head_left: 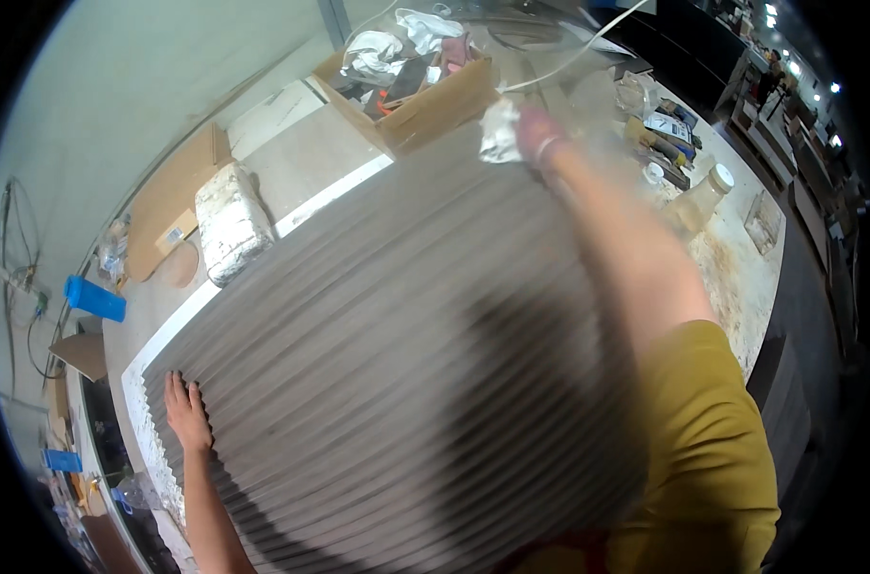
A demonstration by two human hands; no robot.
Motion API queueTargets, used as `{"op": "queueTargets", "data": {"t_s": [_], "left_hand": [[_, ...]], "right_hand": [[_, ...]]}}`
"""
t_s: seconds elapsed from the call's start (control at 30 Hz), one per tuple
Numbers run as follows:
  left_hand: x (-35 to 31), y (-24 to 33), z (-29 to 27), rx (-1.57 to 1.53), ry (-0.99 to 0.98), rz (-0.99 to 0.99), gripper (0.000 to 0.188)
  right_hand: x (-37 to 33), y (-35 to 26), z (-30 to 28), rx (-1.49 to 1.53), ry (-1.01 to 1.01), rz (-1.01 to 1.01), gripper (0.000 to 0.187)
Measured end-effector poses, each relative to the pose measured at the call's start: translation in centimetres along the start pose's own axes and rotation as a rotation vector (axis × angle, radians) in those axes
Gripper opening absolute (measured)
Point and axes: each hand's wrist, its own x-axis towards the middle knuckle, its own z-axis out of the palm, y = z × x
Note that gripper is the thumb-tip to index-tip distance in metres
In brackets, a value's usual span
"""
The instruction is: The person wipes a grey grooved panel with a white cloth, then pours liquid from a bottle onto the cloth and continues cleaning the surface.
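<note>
A large grey ribbed panel (387, 335) lies flat across the worktable and fills the middle of the view. My left hand (184, 411) rests flat on its near left corner, fingers spread. My right hand (535, 134), blurred by motion, reaches to the panel's far edge and holds a crumpled white cloth (499, 131) against the surface. A mustard-yellow sleeve (703, 450) covers my right upper arm.
An open cardboard box (425, 100) of rags and odds stands just beyond the panel. A white wrapped block (229, 220) lies at the left, a blue cylinder (95, 298) farther left. A plastic jar (700, 198) and tools clutter the dusty table at right.
</note>
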Motion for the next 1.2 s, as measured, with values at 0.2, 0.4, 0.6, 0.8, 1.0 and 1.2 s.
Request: {"op": "queueTargets", "data": {"t_s": [0.2, 0.4, 0.6, 0.8, 1.0, 1.2], "left_hand": [[-0.9, -1.0, -0.1, 0.023, -0.014, -0.007, 0.053], [-0.8, -1.4, 0.0, 0.078, -0.001, -0.001, 0.051], [-1.1, -0.2, -0.6, 0.064, -0.033, -0.099, 0.054], [-0.8, 0.5, -0.8, 0.026, -0.032, -0.073, 0.055], [-1.1, 0.7, -1.0, 0.014, -0.004, -0.074, 0.053], [-0.2, 0.9, 0.2, 0.072, 0.038, -0.031, 0.054]], "right_hand": [[-4.7, -11.8, 1.5, 0.209, -0.003, -0.656, 0.037], [-0.9, -3.8, -1.3, -0.072, -0.275, -0.072, 0.028], [-12.2, -16.3, -3.1, 0.104, 0.132, -0.915, 0.034], [-17.9, -13.6, -1.1, 0.214, -0.272, -0.856, 0.026], [-14.6, -2.4, -10.5, -0.201, -0.114, -0.315, 0.024], [-34.2, -10.2, -14.2, 0.072, -0.5, -0.619, 0.048]]}}
